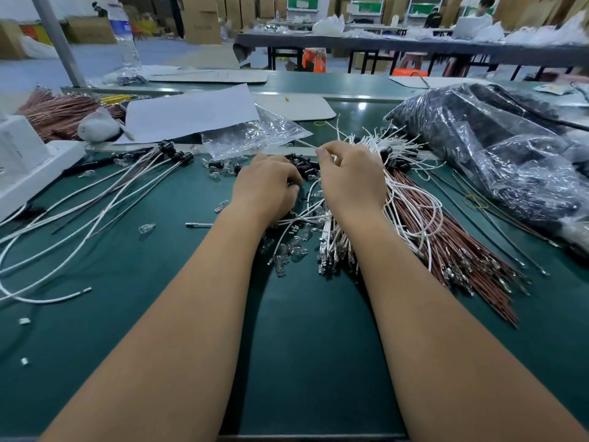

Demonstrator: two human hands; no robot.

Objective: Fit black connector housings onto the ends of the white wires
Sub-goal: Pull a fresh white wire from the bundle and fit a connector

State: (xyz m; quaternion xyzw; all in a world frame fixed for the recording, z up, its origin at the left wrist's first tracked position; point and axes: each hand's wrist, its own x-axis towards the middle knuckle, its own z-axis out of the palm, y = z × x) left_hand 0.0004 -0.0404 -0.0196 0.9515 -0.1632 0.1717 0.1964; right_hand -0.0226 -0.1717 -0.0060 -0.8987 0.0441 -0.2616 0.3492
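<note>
table (143, 314): dark green mat | wires (411, 199): white, metal-tipped | wire bundle (452, 247) toward right edge: reddish-brown | connector housings (306, 165): black | bulbs (287, 250): clear glass | bag (497, 148) at far right corner: clear plastic over black contents | paper sheet (191, 113): white

Two hands (264, 186), two brown wire bundles (446, 237), one water bottle (124, 33)

Single head-worn wide-angle view, looking forward and steeply down along both forearms, which enter from the bottom edge. Green tabletop (302, 330) fills the lower and middle frame at close range. Horizon bowed by lens; upper frame shows the distant workshop floor, cardboard boxes (200, 19) and another long table (414, 46).
</note>
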